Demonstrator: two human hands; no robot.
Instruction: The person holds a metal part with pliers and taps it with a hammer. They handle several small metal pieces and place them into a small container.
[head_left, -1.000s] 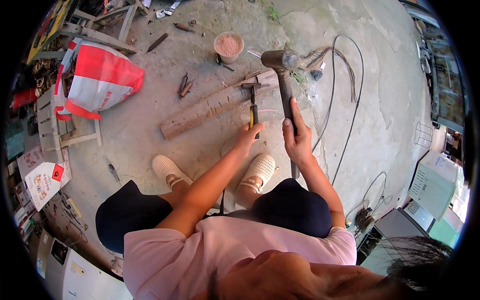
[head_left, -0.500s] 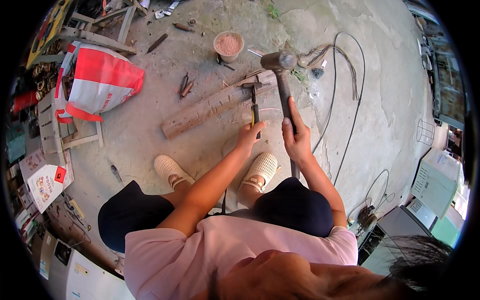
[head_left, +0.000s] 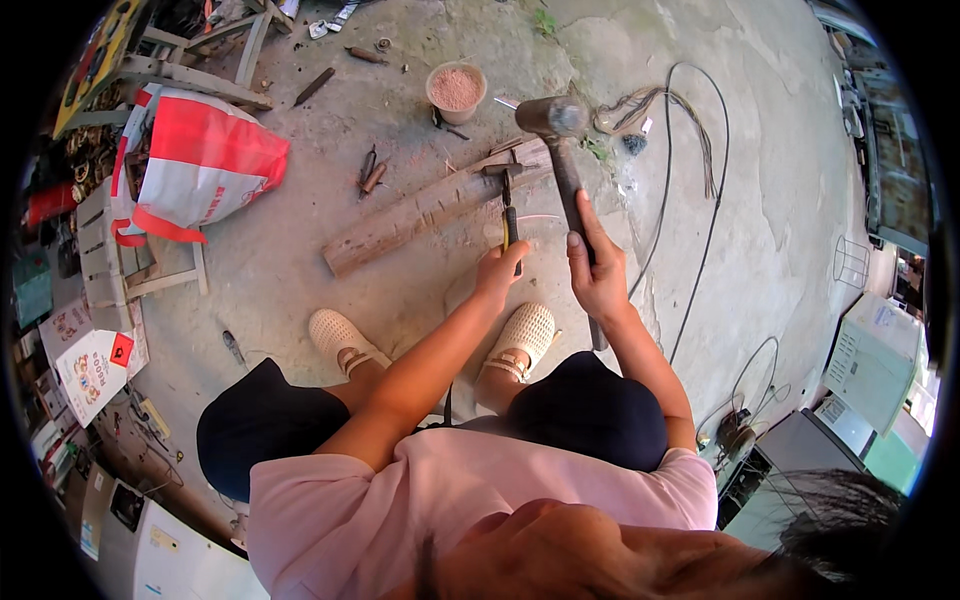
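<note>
My left hand (head_left: pixel 498 270) is closed round the black and yellow handles of a pair of pliers (head_left: pixel 511 222). The pliers' jaws meet a small dark metal cylinder (head_left: pixel 498 170) lying across a wooden beam (head_left: pixel 410 227). My right hand (head_left: pixel 602 278) grips the long handle of a heavy hammer (head_left: pixel 553 117), thumb and forefinger stretched along it. The hammer's head is raised above the beam's right end and hides part of the floor behind it.
Beyond the beam stands a tub of pinkish granules (head_left: pixel 456 88). Small copper-brown cylinders (head_left: pixel 373 178) lie left of it. A red and white bag (head_left: pixel 205 165) leans at the left. Black cable (head_left: pixel 722 130) loops over the concrete at the right, beside a wire bundle (head_left: pixel 690 115).
The hammer and my right hand have shifted slightly; its head is a little further left and higher in view. My left hand and the pliers stay almost still.
</note>
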